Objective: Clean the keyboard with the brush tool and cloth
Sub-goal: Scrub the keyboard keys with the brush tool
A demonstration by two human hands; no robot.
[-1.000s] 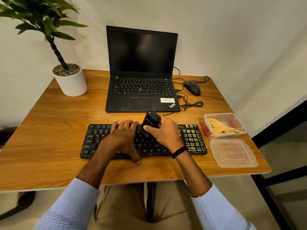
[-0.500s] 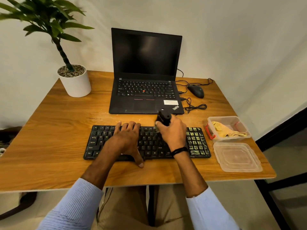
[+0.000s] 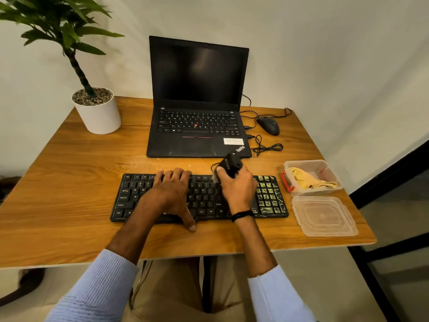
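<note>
just behind the keyboard (image 3: 130, 201) a laptop (image 3: 197, 145); rightward, cloth (image 3: 306, 181) in tub (image 3: 330, 169)

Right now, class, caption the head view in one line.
Left hand rests on the keyboard while the right hand holds the brush tool at its upper keys.

Wooden table (image 3: 69, 182), and at the back centre an open laptop (image 3: 197, 89), screen dark. Potted plant (image 3: 96, 112) at the back left corner. Right of the laptop a black mouse (image 3: 268, 125), a coiled cable (image 3: 269, 148) just nearer. At the right edge, a clear tub (image 3: 308, 161), with a lid (image 3: 323, 216) lying flat beside it.
</note>
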